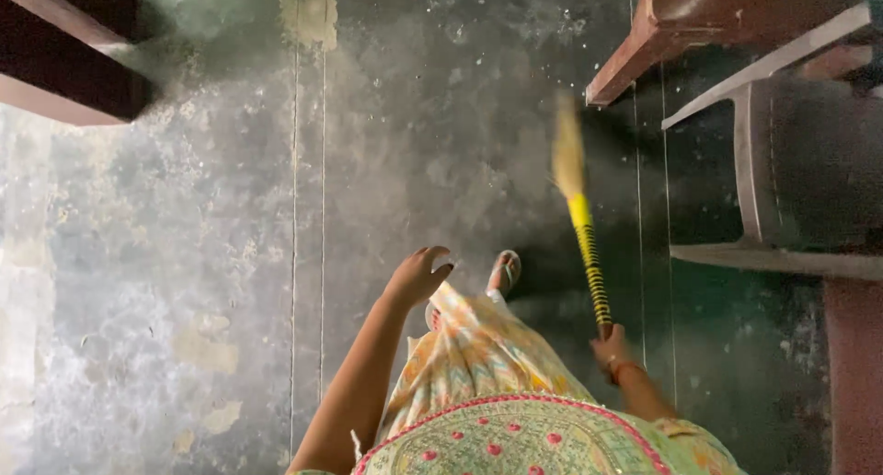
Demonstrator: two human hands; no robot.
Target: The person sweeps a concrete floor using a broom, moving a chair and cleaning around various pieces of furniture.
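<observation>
Currently, our right hand [611, 350] is clenched around the broom [581, 219] handle at lower right of the frame; our left hand [418, 274], fingers loosely curled, holds nothing at centre

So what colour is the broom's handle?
Yellow with black stripes wound around it, seen in the head view: the broom handle held in the right hand.

Lighting: dim, uneven; soft daylight from the left washes the grey concrete floor [184, 254] pale. Right side falls into deep shadow under the plastic chair [791, 162]. Broom [579, 208] bristles motion-blurred. Overall haze, low contrast, mild softness at edges.
</observation>
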